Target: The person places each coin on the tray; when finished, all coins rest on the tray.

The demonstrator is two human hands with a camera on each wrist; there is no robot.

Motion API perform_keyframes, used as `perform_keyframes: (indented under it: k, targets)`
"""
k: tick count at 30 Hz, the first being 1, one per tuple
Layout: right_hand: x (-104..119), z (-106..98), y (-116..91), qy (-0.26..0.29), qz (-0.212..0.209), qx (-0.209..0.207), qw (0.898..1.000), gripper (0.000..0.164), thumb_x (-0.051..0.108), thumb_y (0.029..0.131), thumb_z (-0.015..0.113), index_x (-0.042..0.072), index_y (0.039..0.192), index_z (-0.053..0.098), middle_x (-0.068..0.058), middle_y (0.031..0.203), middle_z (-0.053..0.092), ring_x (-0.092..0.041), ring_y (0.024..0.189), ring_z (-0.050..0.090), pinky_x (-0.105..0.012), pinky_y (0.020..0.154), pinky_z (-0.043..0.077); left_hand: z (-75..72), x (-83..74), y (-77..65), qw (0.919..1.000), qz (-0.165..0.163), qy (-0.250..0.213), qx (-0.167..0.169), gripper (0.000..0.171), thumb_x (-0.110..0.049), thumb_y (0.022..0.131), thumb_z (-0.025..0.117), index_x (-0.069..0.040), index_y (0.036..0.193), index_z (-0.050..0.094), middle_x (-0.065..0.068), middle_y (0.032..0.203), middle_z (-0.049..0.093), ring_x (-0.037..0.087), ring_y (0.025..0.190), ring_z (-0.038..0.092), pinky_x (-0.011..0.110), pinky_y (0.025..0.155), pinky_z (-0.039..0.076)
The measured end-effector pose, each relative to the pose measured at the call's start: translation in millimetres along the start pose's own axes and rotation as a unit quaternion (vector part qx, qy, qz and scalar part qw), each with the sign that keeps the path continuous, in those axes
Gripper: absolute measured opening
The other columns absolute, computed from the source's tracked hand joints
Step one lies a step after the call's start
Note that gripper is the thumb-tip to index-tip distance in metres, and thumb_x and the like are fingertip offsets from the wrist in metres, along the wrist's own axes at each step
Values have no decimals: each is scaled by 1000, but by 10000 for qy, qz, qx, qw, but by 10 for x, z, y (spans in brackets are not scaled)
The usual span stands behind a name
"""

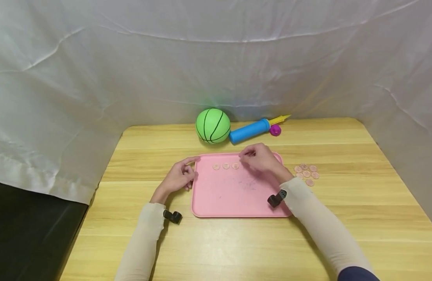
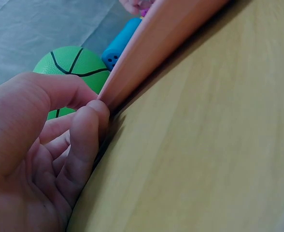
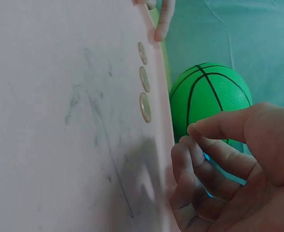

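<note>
My left hand (image 1: 178,177) is at the left edge of the pink tray (image 1: 219,203). Its index finger lies along the corner, while thumb and fingertips hold the rim in the left wrist view. My right hand (image 3: 243,164) is over the tray's far right part, thumb and finger brought together. I cannot tell whether something small is between those fingertips. Just left of them, three copper-coloured coins, among them a coin (image 3: 145,107), lie in a row along the tray's far rim.
Several more coins (image 1: 306,174) lie loosely grouped on the table (image 1: 237,249), right of the tray. Behind the tray sit a green basketball (image 1: 213,125), a blue pump (image 1: 249,131) with a yellow tip, and a small purple object (image 1: 275,130). A pale curtain (image 1: 216,62) hangs behind.
</note>
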State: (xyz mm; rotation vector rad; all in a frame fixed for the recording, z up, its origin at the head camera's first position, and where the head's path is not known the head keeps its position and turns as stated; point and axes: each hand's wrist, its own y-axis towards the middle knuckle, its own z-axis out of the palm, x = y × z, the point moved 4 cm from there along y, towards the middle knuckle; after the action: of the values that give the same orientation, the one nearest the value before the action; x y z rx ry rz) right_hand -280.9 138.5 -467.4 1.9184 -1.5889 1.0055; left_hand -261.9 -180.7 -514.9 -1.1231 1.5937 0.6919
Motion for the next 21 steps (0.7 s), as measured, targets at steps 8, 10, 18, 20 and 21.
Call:
perform_keyframes:
  k: [8, 10, 18, 20, 21]
  targets:
    - [-11, -75, -63, -213, -54, -56, 9997, 24, 20, 105, 70, 7, 120, 82, -13, 111, 80, -25, 97, 67, -27, 82, 57, -22, 6, -7, 10000, 25, 40, 16, 61, 2, 103, 64, -9, 162, 51, 10, 82, 69, 14, 55, 61, 24, 47, 58]
    - [-26, -107, -84, -313, -101, -35, 9995, 24, 20, 105, 70, 6, 121, 82, -13, 110, 80, -25, 97, 69, -30, 84, 59, -27, 0, -11, 10000, 11, 32, 12, 61, 2, 103, 64, -9, 162, 51, 10, 82, 69, 14, 55, 61, 24, 47, 58]
    - [-75, -273, -229, -534, -167, -11, 9984, 27, 18, 104, 70, 2, 124, 80, -17, 114, 80, -29, 101, 72, -43, 95, 63, -27, -19, -22, 10000, -9, -31, 48, 64, 3, 102, 64, -6, 163, 48, 11, 84, 69, 14, 55, 60, 25, 46, 58]
    - [-114, -314, -266, -586, -160, -82, 9981, 27, 18, 104, 70, 1, 124, 80, -17, 114, 80, -29, 101, 72, -41, 94, 63, -18, -16, -19, 10000, -20, -48, 59, 64, 3, 102, 64, -7, 163, 48, 11, 84, 69, 14, 55, 60, 25, 46, 58]
    - [-135, -337, -285, -603, -173, -115, 9980, 28, 18, 104, 70, 1, 124, 80, -18, 114, 80, -30, 100, 72, -39, 92, 62, -14, -13, -16, 10000, -21, -50, 63, 64, 3, 102, 64, -7, 163, 48, 11, 84, 69, 14, 56, 61, 25, 47, 58]
